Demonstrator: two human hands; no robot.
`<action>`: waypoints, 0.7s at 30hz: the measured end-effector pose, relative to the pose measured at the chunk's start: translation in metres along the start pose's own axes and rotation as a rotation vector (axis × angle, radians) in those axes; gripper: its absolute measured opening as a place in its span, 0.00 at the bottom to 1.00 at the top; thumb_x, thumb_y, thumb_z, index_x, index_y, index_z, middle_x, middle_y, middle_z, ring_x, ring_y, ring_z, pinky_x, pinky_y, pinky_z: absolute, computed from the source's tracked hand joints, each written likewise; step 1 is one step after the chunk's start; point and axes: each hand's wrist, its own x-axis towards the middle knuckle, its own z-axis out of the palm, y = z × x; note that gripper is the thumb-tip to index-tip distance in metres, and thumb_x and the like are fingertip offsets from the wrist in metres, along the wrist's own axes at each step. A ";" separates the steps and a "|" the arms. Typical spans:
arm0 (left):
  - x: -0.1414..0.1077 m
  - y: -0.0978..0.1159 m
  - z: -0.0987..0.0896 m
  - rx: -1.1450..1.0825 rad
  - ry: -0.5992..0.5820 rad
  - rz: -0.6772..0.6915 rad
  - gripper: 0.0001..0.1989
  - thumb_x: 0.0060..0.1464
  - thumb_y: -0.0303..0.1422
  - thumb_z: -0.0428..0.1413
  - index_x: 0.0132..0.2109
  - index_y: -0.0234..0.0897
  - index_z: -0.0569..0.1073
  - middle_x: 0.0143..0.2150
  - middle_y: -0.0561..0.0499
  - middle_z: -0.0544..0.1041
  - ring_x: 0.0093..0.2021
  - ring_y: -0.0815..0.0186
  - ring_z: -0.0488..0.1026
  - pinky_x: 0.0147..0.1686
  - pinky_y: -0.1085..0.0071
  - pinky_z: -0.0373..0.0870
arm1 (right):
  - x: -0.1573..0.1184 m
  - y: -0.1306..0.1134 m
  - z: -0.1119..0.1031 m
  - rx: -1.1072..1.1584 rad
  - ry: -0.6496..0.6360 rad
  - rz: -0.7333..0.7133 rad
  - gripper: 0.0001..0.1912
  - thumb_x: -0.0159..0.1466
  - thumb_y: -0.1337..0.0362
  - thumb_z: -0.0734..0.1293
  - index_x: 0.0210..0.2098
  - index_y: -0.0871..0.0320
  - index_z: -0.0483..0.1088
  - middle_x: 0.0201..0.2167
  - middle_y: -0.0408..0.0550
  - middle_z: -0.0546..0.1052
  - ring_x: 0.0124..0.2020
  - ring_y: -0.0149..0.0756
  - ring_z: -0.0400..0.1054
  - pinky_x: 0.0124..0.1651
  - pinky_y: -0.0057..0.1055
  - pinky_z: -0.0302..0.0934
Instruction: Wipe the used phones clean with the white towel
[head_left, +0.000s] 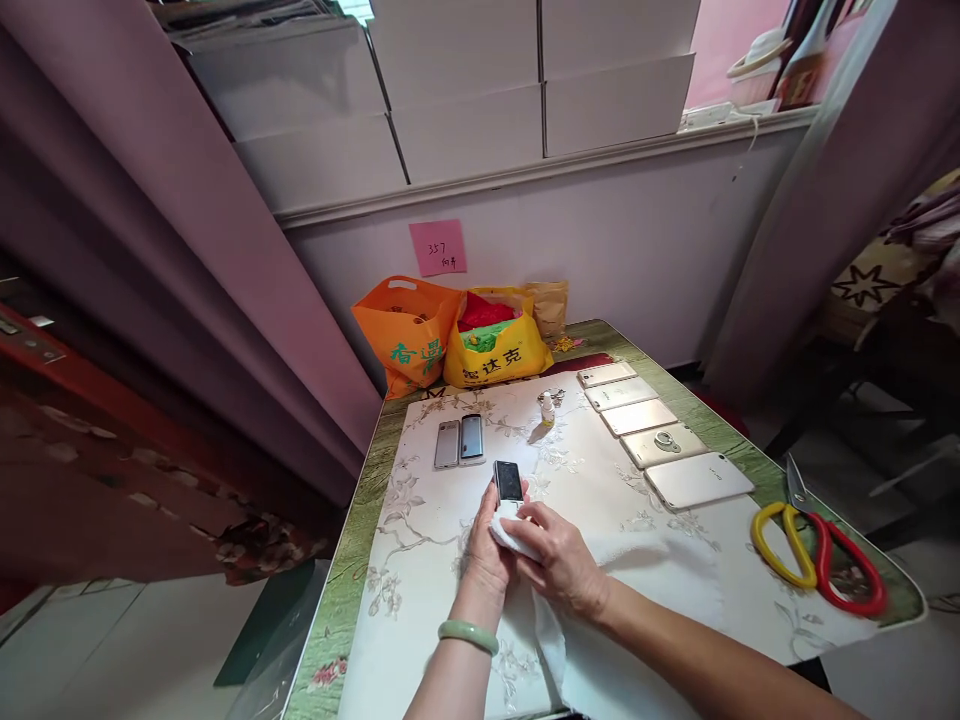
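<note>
My left hand (489,545), with a green bangle (469,636) on the wrist, is closed round a small mobile phone (508,482) whose dark screen faces up. Over the lower part of that phone, my right hand (559,560) pinches a white cloth (513,537) against it. More pale cloth trails below the right forearm across the table. Two small phones (460,441) lie side by side just beyond my left hand. A little bottle (547,408) with a white top stands past the held phone.
Several smartphones (649,420) lie face down in a row at the right. Scissors (814,550) with yellow and red handles rest near the right edge. An orange bag (409,330), a yellow bag (499,350) and a brown packet (551,305) stand at the back by the wall.
</note>
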 end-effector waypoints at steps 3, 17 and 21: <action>0.000 0.001 0.005 0.015 0.092 0.038 0.10 0.59 0.33 0.58 0.42 0.31 0.79 0.36 0.44 0.82 0.34 0.63 0.79 0.43 0.68 0.76 | 0.034 0.010 0.000 -0.051 0.041 0.066 0.24 0.58 0.73 0.67 0.52 0.48 0.74 0.47 0.47 0.74 0.46 0.38 0.71 0.49 0.29 0.66; -0.005 -0.002 0.000 0.081 -0.030 0.096 0.19 0.54 0.41 0.63 0.48 0.32 0.78 0.43 0.41 0.83 0.45 0.56 0.80 0.50 0.62 0.75 | -0.010 0.011 0.001 -0.065 0.047 -0.005 0.27 0.57 0.74 0.67 0.55 0.51 0.71 0.46 0.50 0.74 0.45 0.40 0.70 0.47 0.32 0.67; -0.001 0.000 0.002 0.047 0.020 0.011 0.17 0.55 0.39 0.62 0.45 0.30 0.78 0.38 0.42 0.82 0.41 0.57 0.80 0.47 0.63 0.76 | 0.004 0.009 0.003 -0.042 0.048 -0.060 0.25 0.58 0.73 0.66 0.54 0.50 0.72 0.46 0.48 0.74 0.44 0.38 0.70 0.46 0.30 0.66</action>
